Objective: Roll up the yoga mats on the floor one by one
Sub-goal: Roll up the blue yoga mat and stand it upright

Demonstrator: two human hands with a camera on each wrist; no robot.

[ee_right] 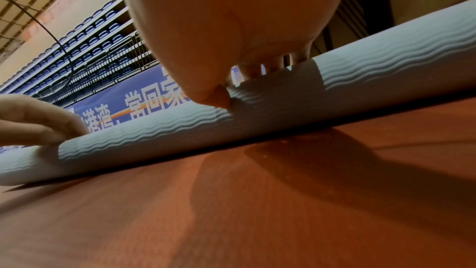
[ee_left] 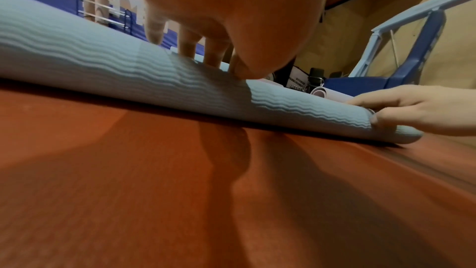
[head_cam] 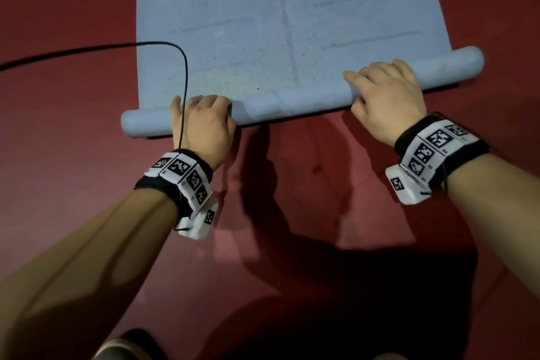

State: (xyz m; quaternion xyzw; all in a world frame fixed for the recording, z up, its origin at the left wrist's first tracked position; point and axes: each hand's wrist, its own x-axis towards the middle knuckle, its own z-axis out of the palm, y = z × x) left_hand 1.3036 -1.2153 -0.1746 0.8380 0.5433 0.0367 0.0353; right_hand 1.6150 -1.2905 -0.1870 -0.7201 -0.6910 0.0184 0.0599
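A light blue yoga mat lies flat on the red floor and runs away from me. Its near end is wound into a thin roll that slants up to the right. My left hand grips the roll near its left end, fingers curled over the top. My right hand grips it right of the middle, fingers over the top and thumb on the near side. The left wrist view shows the left hand on the ribbed roll. In the right wrist view the right hand sits on the roll.
A black cable loops from the left over the mat's corner down to my left wrist. Bare red floor lies between me and the roll. Beyond the mat stand another rolled mat, a blue frame and a blue banner.
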